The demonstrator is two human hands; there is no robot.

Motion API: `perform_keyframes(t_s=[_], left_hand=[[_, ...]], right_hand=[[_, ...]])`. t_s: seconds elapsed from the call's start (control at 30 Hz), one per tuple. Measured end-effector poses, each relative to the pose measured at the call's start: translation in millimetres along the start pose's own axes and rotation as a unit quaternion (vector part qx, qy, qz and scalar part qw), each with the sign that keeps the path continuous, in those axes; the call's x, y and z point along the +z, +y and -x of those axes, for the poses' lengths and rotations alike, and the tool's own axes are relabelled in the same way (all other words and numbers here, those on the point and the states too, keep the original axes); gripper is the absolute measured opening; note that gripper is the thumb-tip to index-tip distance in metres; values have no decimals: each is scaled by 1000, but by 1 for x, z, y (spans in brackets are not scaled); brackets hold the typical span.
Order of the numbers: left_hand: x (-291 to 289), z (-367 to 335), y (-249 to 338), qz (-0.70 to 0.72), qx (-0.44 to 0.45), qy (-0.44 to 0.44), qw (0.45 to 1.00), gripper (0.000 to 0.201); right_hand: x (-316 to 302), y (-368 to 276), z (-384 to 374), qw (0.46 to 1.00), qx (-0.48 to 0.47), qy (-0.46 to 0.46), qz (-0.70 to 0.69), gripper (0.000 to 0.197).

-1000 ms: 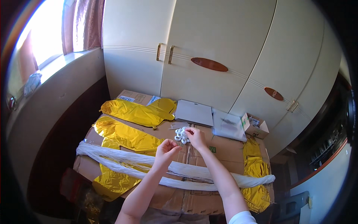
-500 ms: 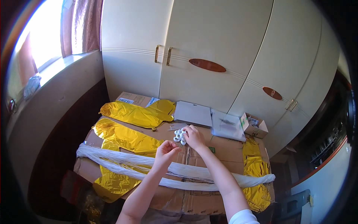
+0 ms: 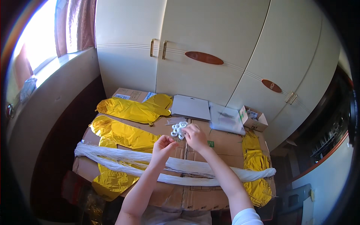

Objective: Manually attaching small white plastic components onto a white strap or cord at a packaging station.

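Note:
A small cluster of white rings (image 3: 176, 129) lies on the cardboard in front of my hands. My right hand (image 3: 196, 138) is at the right edge of the cluster, its fingers curled together; whether a ring is between them is hidden. Just below and left of the rings, my left hand (image 3: 163, 147) makes a pinch with thumb and forefinger, and anything in it is too small to make out. Under both forearms a long looped hank of white strands (image 3: 187, 165) stretches across the cardboard.
Gold foil pieces (image 3: 131, 109) lie to the left, with another gold foil piece (image 3: 257, 153) at the right. Along the back are a grey-white flat board (image 3: 191, 107), clear plastic bags (image 3: 227, 118) and a small open box (image 3: 255, 119). Pale cupboard doors (image 3: 210, 30) rise behind.
The whole view has shifted slightly, so the scene sits a little higher and further left. My right hand's fingers have drawn slightly back from the top of the rings to their right side.

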State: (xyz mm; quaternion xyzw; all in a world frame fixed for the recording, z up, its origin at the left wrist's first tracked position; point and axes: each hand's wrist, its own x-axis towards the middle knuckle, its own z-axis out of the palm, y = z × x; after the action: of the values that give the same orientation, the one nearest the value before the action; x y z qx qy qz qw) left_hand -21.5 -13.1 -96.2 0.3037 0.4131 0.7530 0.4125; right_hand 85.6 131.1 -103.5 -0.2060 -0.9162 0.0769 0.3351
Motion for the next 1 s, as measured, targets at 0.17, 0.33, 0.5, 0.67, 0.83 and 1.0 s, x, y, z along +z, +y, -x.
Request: perform_keyframes(t_s=[0.17, 0.33, 0.5, 0.67, 0.83, 1.0], left_hand=[[0, 1, 0, -10, -12, -10, 1000, 11], [3, 0, -4, -40, -12, -21, 999, 9], [0, 3, -19, -226, 19, -107, 968, 8], [17, 15, -9, -438, 74, -153, 883, 15], [17, 13, -13, -534, 144, -165, 817, 18], [22, 18, -7, -596, 194, -198, 753, 28]], right_hand=[[-42, -38, 47, 977, 16, -200, -70, 12], [-49, -29, 63, 957, 42, -253, -136, 14], [-65, -15, 59, 948, 59, -265, -169, 14], [-94, -12, 58, 942, 94, -274, -168, 14], [-115, -12, 72, 937, 92, -305, -145, 55], [-147, -1, 120, 894, 120, -432, 10, 105]])
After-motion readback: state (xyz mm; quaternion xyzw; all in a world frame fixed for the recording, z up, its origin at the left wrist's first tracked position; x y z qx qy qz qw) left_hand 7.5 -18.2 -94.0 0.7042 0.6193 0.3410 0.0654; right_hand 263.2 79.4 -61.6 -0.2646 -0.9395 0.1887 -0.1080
